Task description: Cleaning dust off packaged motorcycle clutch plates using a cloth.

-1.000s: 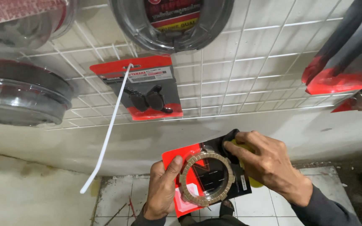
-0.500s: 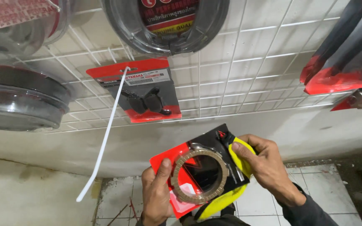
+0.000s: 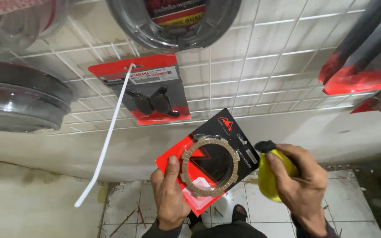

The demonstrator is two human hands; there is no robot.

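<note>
My left hand [image 3: 170,195] holds a red and black packaged card [image 3: 186,154] by its lower left edge, thumb on the front. A brown toothed ring-shaped disc [image 3: 210,166] sits in the middle of the package. To the right of it, my right hand [image 3: 303,183] grips a yellow squeeze bottle [image 3: 267,178] with a black tip pointing up and left, close to the card's right edge.
A white wire grid panel [image 3: 265,66] on the wall carries hanging goods: a red card with black parts [image 3: 148,94], clear round packs [image 3: 18,103] at left, another round pack [image 3: 177,22] above, red and black packs [image 3: 362,57] at right. A white strap [image 3: 106,141] dangles. Tiled floor [image 3: 358,211] lies below.
My right hand has let go of the card's right side and now holds the yellow bottle apart from it. The card has risen slightly in my left hand.
</note>
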